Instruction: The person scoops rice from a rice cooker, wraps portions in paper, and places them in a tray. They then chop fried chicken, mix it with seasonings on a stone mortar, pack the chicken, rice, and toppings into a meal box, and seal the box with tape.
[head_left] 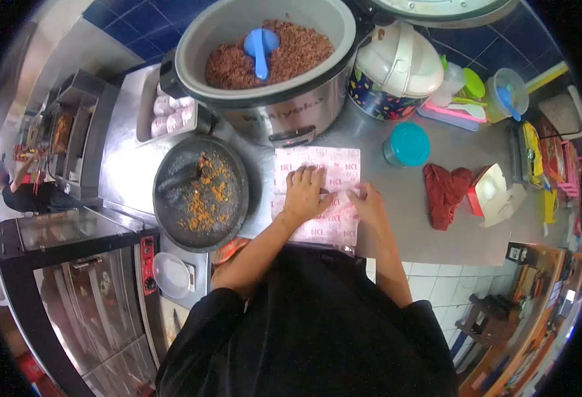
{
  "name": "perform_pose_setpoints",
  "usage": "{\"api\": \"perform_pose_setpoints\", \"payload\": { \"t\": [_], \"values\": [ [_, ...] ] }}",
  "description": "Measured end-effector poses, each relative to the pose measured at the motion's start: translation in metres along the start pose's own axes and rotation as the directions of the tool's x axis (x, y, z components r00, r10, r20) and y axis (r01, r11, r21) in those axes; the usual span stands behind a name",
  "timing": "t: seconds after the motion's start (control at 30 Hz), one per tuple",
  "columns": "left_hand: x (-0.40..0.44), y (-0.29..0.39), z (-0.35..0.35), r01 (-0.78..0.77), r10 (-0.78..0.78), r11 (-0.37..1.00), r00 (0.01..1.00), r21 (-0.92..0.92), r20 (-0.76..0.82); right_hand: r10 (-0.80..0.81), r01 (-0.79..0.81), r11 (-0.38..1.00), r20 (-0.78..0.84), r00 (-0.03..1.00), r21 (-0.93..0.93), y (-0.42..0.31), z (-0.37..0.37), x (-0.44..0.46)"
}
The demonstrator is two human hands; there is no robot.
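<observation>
- One rice cooker [291,118], holding one blue scoop [260,51].
- Printed paper [327,233]: before the cooker.
- Left hand [303,193]: fingers nearly together, flat on the paper.
- Right hand [370,204]: fingers bent at its right edge; pinch indeterminable.
- One mortar [238,188]: front-left of the cooker.

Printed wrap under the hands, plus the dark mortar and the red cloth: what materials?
Printed wrap: probably thin paper, pale with pink-red print; it has straight edges. Any coating can't be told.
Dark mortar: likely stone, judging by its dark grey, uneven surface and thick rim.
Red cloth: woven or knit fabric, apparently matte; it's limp and crumpled. Fibre unclear.
</observation>
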State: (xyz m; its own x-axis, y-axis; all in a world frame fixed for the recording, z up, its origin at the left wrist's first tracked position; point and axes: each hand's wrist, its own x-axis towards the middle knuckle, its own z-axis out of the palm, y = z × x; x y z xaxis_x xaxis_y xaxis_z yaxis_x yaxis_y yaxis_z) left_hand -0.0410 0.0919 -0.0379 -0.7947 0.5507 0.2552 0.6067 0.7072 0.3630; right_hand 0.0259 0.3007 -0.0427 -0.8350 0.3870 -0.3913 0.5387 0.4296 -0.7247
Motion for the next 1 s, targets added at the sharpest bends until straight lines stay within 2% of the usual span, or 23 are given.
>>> {"api": "perform_pose_setpoints", "payload": {
  "t": [0.03,0.07,0.13,0.17,0.23,0.27,0.33,0.37,0.43,0.57,0.6,0.63,0.67,0.7,0.73,0.87,0.93,0.97,1.0],
  "values": [
    [0.000,-0.002,0.001,-0.018,0.018,1.000,1.000,-0.012,0.000,0.165,-0.196,0.970,0.199,0.966,0.147,-0.001,-0.006,-0.009],
    [-0.001,-0.003,0.001,-0.018,0.018,1.000,1.000,-0.022,0.012,0.180,-0.210,0.967,0.200,0.963,0.144,0.006,-0.006,-0.013],
    [-0.002,-0.003,0.002,-0.015,0.014,0.999,1.000,-0.041,-0.021,-0.031,-0.033,0.963,0.231,0.972,0.266,0.024,-0.004,-0.021],
    [-0.002,-0.002,0.001,-0.004,0.003,0.999,1.000,-0.053,-0.020,-0.018,-0.044,0.961,0.221,0.975,0.271,0.032,-0.003,-0.020],
    [-0.002,-0.002,0.002,-0.015,0.014,0.998,1.000,-0.063,-0.018,-0.244,0.216,0.968,0.276,0.930,0.130,0.038,-0.005,-0.009],
    [-0.002,-0.002,0.003,-0.011,0.009,0.998,1.000,-0.066,-0.027,-0.239,0.210,0.969,0.266,0.934,0.132,0.036,-0.008,-0.004],
    [-0.001,-0.002,0.005,-0.020,0.019,0.998,1.000,-0.059,-0.021,-0.310,0.224,0.942,0.389,0.868,0.249,0.014,-0.018,0.003],
    [-0.001,-0.003,0.006,-0.025,0.024,0.998,1.000,-0.052,-0.017,-0.312,0.227,0.941,0.383,0.870,0.251,0.018,-0.014,0.009],
    [0.001,-0.004,0.006,-0.026,0.026,0.999,1.000,-0.044,-0.017,-0.286,0.335,0.939,0.374,0.882,-0.071,0.029,-0.004,0.020],
    [0.004,-0.004,0.006,-0.021,0.020,0.998,1.000,-0.059,-0.016,-0.248,0.321,0.933,0.357,0.900,-0.162,0.035,-0.020,-0.012],
    [0.003,-0.004,0.005,-0.034,0.032,0.998,0.999,-0.062,-0.027,-0.047,0.062,0.998,0.384,0.922,-0.026,0.031,-0.022,-0.025],
    [0.001,-0.003,0.005,-0.023,0.021,0.998,0.999,-0.063,-0.025,0.151,-0.213,0.972,0.430,0.890,0.100,0.027,-0.024,-0.036],
    [0.002,-0.003,0.004,-0.027,0.026,0.997,1.000,-0.066,-0.018,0.153,-0.215,0.972,0.433,0.888,0.097,0.020,-0.022,-0.045],
    [0.002,-0.003,0.005,-0.035,0.035,0.997,0.999,-0.070,-0.009,0.241,-0.382,0.887,0.445,0.862,0.259,0.012,-0.019,-0.053],
    [0.002,-0.003,0.005,-0.038,0.037,0.997,0.999,-0.074,-0.007,0.321,-0.524,0.747,0.469,0.823,0.408,0.008,-0.016,-0.058],
    [0.003,-0.003,0.005,-0.037,0.035,0.996,0.999,-0.080,-0.024,0.248,-0.402,0.741,0.338,0.908,0.537,0.008,-0.005,-0.028],
    [0.002,-0.004,0.005,-0.039,0.037,0.996,0.999,-0.083,-0.029,0.139,-0.232,0.863,0.232,0.963,0.448,0.005,-0.001,0.008],
    [0.002,-0.004,0.005,-0.038,0.036,0.996,0.999,-0.075,-0.022,0.132,-0.226,0.864,0.231,0.964,0.450,-0.001,0.001,0.020],
    [0.002,-0.004,0.005,-0.034,0.033,0.997,0.999,-0.065,-0.014,0.077,-0.095,0.943,0.070,0.995,0.318,-0.013,0.003,0.028]
  ]
}}
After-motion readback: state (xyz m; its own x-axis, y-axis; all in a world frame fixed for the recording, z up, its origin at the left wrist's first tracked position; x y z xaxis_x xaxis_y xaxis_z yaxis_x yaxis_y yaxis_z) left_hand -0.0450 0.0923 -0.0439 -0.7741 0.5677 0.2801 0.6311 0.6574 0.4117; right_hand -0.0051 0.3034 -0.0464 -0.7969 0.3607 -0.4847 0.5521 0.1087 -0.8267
